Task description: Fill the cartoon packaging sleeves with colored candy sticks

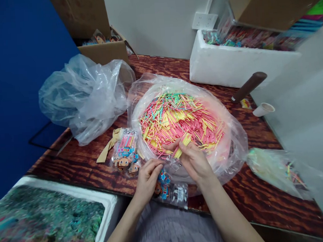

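My right hand (194,160) is closed on a small bundle of yellow sticks (185,140), held over the near side of a wide round container lined with clear plastic (235,138). Heaped inside are thin pink, yellow and green sticks (175,123). With fingers pinched, my left hand (148,175) grips the edge of a small clear printed packet (165,191) at the table's front edge. Part of that packet is hidden behind my fingers. Filled packets with a cartoon face (124,158) lie to the left of the container.
Crumpled clear plastic (94,92) and an open carton (102,53) stand at the back left. A white foam box (229,64) is at the back right. On the right are a brown tube (249,87), a paper cup (264,109) and a plastic bag (276,170). Another foam box (109,208) sits front left.
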`<act>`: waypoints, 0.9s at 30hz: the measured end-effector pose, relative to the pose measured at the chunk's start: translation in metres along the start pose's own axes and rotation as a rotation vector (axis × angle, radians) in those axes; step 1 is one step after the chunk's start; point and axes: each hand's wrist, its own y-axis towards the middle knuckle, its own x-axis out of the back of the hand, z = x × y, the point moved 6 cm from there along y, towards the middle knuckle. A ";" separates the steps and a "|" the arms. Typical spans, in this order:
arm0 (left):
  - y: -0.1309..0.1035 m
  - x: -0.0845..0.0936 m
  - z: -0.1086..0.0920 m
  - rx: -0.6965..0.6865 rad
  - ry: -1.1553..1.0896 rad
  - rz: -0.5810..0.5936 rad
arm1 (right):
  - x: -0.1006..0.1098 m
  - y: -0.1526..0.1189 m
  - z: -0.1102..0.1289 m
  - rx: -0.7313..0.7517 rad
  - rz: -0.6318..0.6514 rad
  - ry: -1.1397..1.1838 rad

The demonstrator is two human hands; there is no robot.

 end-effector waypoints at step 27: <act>-0.005 0.018 -0.009 0.005 -0.100 -0.193 | -0.032 -0.029 0.002 0.242 0.070 -0.657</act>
